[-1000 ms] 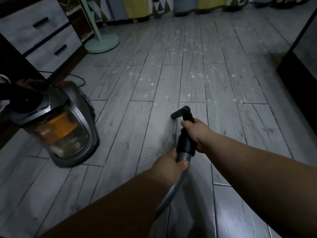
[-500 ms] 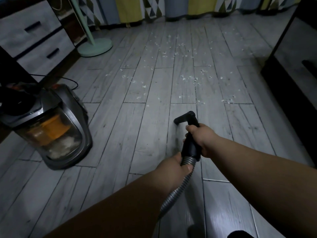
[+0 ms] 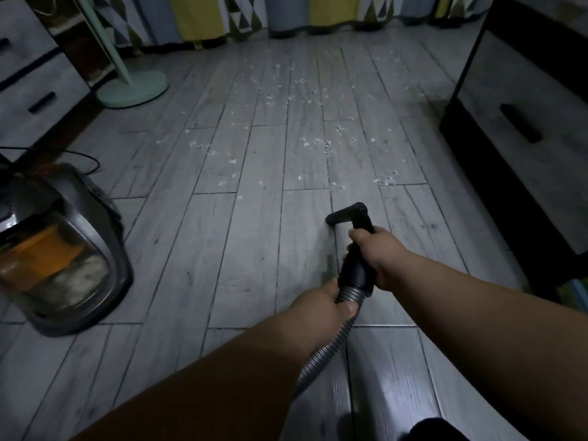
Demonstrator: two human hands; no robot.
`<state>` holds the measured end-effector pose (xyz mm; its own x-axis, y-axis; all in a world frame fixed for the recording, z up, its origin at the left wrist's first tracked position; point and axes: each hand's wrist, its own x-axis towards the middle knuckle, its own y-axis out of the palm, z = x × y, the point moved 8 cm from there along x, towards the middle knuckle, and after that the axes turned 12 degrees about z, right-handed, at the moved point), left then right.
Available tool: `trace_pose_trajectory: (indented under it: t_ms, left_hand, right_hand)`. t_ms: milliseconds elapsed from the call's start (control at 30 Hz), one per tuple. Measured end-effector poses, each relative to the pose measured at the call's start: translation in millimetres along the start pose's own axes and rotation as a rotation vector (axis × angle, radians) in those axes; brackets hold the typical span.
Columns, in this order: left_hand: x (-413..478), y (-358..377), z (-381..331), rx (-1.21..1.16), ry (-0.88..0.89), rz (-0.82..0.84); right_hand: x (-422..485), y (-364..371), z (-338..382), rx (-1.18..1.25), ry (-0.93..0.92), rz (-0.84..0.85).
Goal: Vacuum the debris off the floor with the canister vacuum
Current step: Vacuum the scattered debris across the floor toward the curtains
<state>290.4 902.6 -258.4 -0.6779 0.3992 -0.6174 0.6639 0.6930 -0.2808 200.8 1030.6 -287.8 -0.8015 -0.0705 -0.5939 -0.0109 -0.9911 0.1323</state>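
Right hand [image 3: 378, 256] is wrapping the black hose handle [image 3: 358, 265], left hand [image 3: 321, 305] is gripping the ribbed hose [image 3: 331, 348] just below — debris [image 3: 315, 143] is lying ahead, canister vacuum [image 3: 60, 249] sitting left.

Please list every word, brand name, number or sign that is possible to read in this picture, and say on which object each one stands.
No text can be read in this view.
Canister vacuum: no brand or label legible; the picture is dim and blurred.
Curtains: triangle patterns only, no letters.
Black handle and grey hose: plain, no marks visible.
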Motion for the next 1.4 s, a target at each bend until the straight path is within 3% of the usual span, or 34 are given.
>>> trace_pose_trajectory:
  t_ms: [667,900,1400]
  left_hand:
    - [34,-7,-31,0.041,-0.003,0.017]
    - [43,-30,-40,0.053,0.072,-0.069]
    - [51,-79,-28,0.145,-0.077,-0.070]
  right_hand:
    - [28,-28,21,0.091,-0.056,-0.077]
    - [49,-21,44,0.085,-0.065,-0.086]
    - [93,35,60,0.068,-0.020,0.030]
